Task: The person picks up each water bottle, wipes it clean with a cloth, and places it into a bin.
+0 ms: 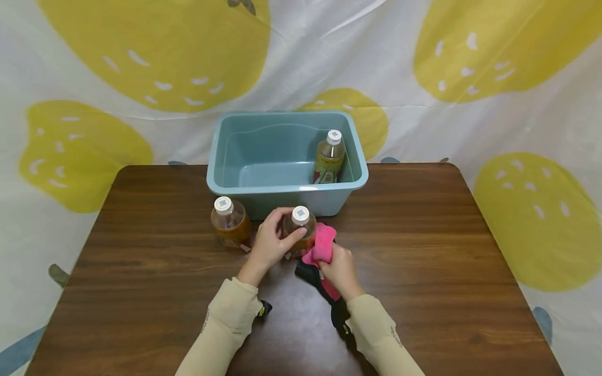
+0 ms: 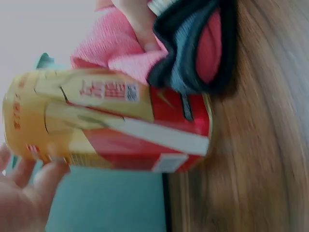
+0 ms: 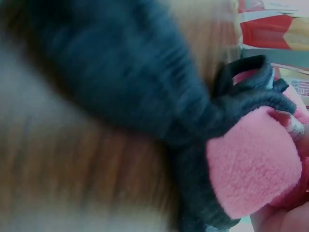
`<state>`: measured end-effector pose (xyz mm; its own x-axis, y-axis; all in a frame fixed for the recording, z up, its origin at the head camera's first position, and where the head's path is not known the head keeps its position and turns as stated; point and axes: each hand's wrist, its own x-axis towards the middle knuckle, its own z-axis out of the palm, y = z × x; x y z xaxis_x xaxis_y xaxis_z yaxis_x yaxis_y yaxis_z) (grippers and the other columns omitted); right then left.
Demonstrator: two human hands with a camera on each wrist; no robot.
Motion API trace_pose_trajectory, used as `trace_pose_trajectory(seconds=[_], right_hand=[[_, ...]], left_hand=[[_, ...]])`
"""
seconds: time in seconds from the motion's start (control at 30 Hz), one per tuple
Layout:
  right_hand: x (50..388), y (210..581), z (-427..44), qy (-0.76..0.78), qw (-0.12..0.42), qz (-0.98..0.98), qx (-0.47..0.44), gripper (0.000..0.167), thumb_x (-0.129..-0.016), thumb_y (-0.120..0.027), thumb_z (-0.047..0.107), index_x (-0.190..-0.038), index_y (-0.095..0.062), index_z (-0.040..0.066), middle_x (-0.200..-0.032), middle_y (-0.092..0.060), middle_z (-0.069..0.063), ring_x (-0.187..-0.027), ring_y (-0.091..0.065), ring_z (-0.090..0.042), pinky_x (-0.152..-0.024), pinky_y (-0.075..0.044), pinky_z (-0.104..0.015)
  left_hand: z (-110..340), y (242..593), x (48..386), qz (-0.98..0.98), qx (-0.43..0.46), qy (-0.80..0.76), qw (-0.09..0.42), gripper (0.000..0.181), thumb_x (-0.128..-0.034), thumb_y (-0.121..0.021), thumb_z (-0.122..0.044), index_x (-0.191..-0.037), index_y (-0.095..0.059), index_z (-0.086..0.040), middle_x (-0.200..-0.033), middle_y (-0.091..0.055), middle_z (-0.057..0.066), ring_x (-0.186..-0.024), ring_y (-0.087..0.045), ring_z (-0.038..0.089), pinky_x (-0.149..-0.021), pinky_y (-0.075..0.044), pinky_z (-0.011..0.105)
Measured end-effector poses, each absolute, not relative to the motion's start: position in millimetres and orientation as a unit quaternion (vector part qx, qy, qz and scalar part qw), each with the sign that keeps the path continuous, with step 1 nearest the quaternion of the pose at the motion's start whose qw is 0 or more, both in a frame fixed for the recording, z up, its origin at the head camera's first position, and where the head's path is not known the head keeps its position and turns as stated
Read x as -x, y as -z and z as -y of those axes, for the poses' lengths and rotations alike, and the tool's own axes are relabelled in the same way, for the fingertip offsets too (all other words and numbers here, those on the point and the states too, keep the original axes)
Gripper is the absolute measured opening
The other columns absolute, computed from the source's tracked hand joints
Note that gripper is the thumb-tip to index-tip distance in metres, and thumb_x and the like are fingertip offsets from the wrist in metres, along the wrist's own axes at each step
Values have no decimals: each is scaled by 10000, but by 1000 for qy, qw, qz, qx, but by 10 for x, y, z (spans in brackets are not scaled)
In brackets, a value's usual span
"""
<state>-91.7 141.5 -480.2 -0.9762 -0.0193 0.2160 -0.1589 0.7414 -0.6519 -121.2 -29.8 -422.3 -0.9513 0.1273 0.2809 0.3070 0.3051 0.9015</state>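
In the head view my left hand (image 1: 268,245) grips the upper part of a white-capped plastic bottle (image 1: 300,215), thumb and fingers on either side. The bottle stands upright on the table just before the basin. Its gold and red label (image 2: 111,121) fills the middle of the left wrist view. My right hand (image 1: 341,269) clutches a pink and dark cloth (image 1: 324,243) against the bottle's right side. The cloth's dark-edged part hangs down toward the table. Left of my left hand stands a second bottle (image 1: 231,224) with a white cap.
A light blue plastic basin (image 1: 282,189) stands at the back of the wooden table (image 1: 423,235). Inside it, at the right end, a third bottle (image 1: 330,156) with a yellow-green label stands leaning slightly. A lemon-patterned curtain (image 1: 178,52) hangs behind.
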Motion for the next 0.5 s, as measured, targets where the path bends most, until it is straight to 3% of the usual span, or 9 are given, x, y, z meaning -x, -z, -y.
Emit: trace_pose_trajectory(seconds=[0.2, 0.5], right_hand=[[920, 4813, -1408, -363, 99, 925, -48, 155, -651, -725, 15, -709, -581, 20, -638, -615, -106, -555, -530, -217, -532, -442, -368], [858, 4797, -1461, -387, 143, 908, -74, 196, -640, -770, 26, -697, -583, 19, -627, -608, -96, -537, -499, -190, -528, -448, -356]], left_hand=[[183, 4181, 1181, 842, 65, 527, 93, 527, -674, -781, -377, -1066, -553, -109, -1018, -574, 37, -960, -552, 189, -801, -471, 386], [152, 4211, 1158, 831, 79, 536, 127, 456, -702, -772, -265, -1066, -611, -43, -1037, -430, 125, -1008, -441, 258, -853, -402, 429]])
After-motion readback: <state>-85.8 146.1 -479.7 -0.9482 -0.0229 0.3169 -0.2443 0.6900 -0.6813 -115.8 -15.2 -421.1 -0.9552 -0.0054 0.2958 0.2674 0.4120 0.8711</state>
